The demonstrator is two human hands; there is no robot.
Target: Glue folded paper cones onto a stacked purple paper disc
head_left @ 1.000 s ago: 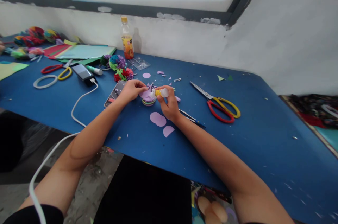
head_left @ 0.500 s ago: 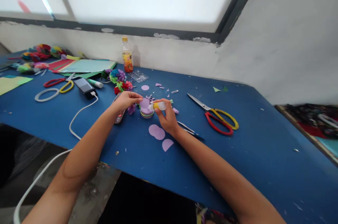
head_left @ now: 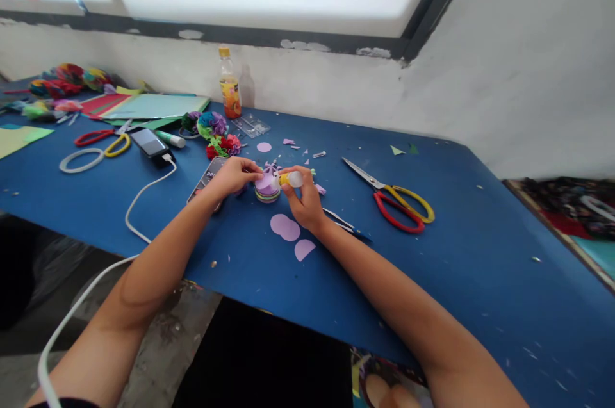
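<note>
I have the right hand [head_left: 303, 202] clamped on the glue stick [head_left: 291, 179], tip seemingly touching the purple paper circle [head_left: 264, 182], which my left hand [head_left: 234, 174] pinches steady atop the paper-disc stack [head_left: 267, 195] on the blue table [head_left: 456, 267].

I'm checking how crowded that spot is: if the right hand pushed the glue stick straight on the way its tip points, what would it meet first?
Probably the purple paper circle under the left hand; the right hand aims the glue stick at it, though contact is unclear.

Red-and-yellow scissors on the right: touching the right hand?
Apart. The head view shows bare blue table between the scissors and the right hand, which holds a glue stick.
</note>
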